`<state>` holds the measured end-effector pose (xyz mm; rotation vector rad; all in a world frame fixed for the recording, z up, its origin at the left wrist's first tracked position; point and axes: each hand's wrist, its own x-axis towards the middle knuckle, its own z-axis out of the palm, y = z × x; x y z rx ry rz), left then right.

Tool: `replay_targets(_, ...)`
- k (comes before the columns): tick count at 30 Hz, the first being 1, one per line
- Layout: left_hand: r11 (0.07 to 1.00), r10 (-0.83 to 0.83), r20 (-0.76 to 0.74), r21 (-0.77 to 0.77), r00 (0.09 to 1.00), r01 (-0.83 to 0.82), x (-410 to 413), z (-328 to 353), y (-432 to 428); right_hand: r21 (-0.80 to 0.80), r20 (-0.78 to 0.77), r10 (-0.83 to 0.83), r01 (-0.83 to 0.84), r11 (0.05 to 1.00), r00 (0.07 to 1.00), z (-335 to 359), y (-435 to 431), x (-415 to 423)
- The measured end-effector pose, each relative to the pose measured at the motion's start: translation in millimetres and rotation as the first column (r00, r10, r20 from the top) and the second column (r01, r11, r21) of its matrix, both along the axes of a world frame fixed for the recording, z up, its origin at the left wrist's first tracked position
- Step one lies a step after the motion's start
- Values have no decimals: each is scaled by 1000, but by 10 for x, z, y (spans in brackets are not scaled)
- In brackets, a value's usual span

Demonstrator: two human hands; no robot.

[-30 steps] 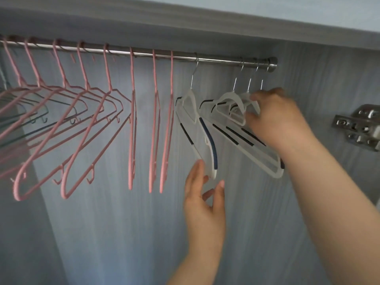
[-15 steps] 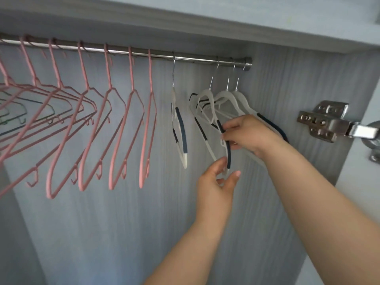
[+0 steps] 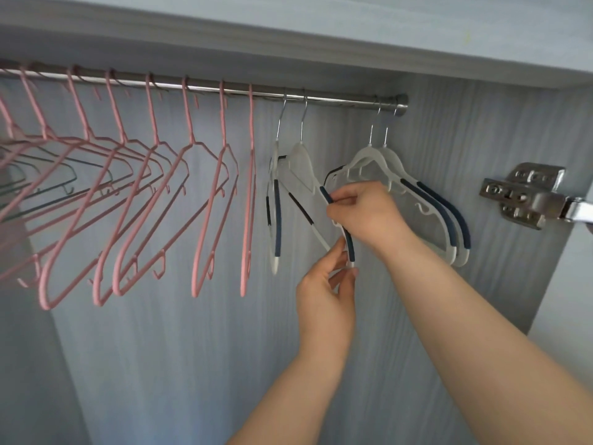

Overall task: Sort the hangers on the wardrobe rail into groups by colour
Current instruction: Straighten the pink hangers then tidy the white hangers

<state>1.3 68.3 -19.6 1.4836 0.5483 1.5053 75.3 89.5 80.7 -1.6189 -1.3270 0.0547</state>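
Left hand (image 3: pixel 324 285) pinches the lower tip of a white hanger (image 3: pixel 301 162). Right hand (image 3: pixel 364 213) pinches its arm higher up. It hangs hooked on the rail (image 3: pixel 337 99), mid-right. Second white hanger (image 3: pixel 276 220) just left of it, white pair (image 3: pixel 433 207) at rail's right end. Pink hangers (image 3: pixel 221 187) fill the left. Hinge (image 3: pixel 526 194) on right wall.
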Motion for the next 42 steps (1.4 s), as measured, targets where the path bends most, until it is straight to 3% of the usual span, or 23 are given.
replay_targets(12,999,-9,-45,53,999,11,45,-16,-27,25,79,-76,75,997,994,-29,-117,51)
replay_targets(15,998,-12,-50,56,999,14,68,-9,-35,26,179,-120,117,993,977,-13,-149,79)
replay_targets(20,998,53,-23,22,998,-52,54,-73,-52,285,435,-436,339,897,788,184,-258,224)
replay_targets(22,993,118,-6,5,993,-118,44,-166,-89,159,495,-454,437,885,741,231,-246,312)
replay_targets(25,969,245,-3,34,969,-245,60,-330,-202,-43,530,-390,483,874,753,248,-202,379)
replay_targets(29,973,182,-2,147,983,-180,134,-327,-297,-200,367,-267,355,913,891,299,-148,487)
replay_targets(32,997,-10,-63,80,998,16,211,-164,-260,-236,41,-140,146,961,989,302,-158,495)
replay_targets(35,993,-119,-79,-15,990,118,269,-85,-208,-173,-226,-26,-14,985,974,274,-195,479)
replay_targets(42,994,-106,-8,-21,994,106,277,-41,-161,-33,-417,111,-137,990,902,210,-176,411)
